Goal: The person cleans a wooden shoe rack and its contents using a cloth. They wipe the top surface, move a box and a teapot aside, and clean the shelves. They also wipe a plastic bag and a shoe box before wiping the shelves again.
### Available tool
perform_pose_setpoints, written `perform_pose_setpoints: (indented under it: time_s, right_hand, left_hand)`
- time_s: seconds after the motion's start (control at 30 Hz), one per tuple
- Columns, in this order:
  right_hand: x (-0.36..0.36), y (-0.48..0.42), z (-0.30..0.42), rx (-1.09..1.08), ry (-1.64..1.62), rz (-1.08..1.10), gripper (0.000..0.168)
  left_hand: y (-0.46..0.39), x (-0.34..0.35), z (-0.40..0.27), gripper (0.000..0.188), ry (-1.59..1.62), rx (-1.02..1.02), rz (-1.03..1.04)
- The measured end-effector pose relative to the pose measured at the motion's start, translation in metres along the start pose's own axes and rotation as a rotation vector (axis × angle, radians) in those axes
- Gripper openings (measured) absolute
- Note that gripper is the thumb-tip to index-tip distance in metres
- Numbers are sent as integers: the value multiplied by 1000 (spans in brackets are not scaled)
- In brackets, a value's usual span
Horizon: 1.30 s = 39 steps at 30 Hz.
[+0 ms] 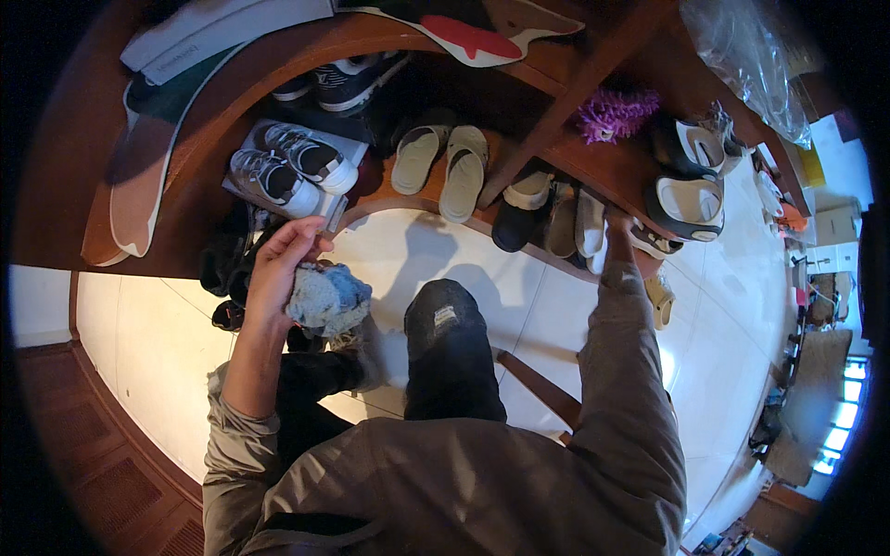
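My left hand (274,274) grips a crumpled grey-blue cloth (327,299), which hangs below the fingers. Just beyond it, a pair of grey-and-white sneakers (295,170) rests on a flat box (348,149) on the shelf. My right arm stretches forward to the lower right compartment. Only part of my right hand (619,226) shows under the shelf edge, beside a white slide sandal (589,219); its fingers are hidden. Left of the slide stand a brown slipper (560,222) and a black clog (513,222). A patterned shoe (653,240) lies to the right of the hand.
A curved wooden shoe rack (535,149) spans the front. Beige clogs (462,181) sit in its middle. Black-and-white clogs (688,208) and a purple fuzzy object (615,115) occupy the right shelf. A tan clog (659,299) lies on the tiled floor (716,333). A wooden leg (539,389) shows below.
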State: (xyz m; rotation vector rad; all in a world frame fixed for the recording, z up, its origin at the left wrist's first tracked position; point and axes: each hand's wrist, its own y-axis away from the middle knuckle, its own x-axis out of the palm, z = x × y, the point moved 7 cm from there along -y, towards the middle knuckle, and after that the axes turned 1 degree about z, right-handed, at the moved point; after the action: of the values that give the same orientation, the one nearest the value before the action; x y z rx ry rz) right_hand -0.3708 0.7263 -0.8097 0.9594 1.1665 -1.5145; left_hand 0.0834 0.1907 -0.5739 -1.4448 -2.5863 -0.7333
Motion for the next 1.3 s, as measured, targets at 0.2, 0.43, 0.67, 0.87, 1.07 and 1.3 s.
perform_pose_setpoints:
  time_s: [0.2, 0.43, 0.67, 0.87, 1.07, 1.3]
  right_hand:
    - [32, 6, 20, 36, -17, 157, 52]
    - [-37, 65, 79, 85, -610, 206, 53]
    - [-88, 109, 55, 228, -307, 6, 56]
    - [-130, 182, 141, -212, -657, 372, 18]
    - [-268, 298, 349, -391, -1488, 968, 34]
    - [-279, 277, 402, -279, -1583, 945, 31]
  left_hand:
    - [10, -6, -4, 20, -30, 5, -63]
    - [12, -1, -1, 21, -32, 7, -78]
    - [-1, 19, 1, 21, -44, 25, -33]
    - [-10, 26, 9, 17, 164, -9, -52]
    - [-11, 86, 2, 20, 308, 1, -27]
    - [-5, 123, -88, 34, -114, 585, 166]
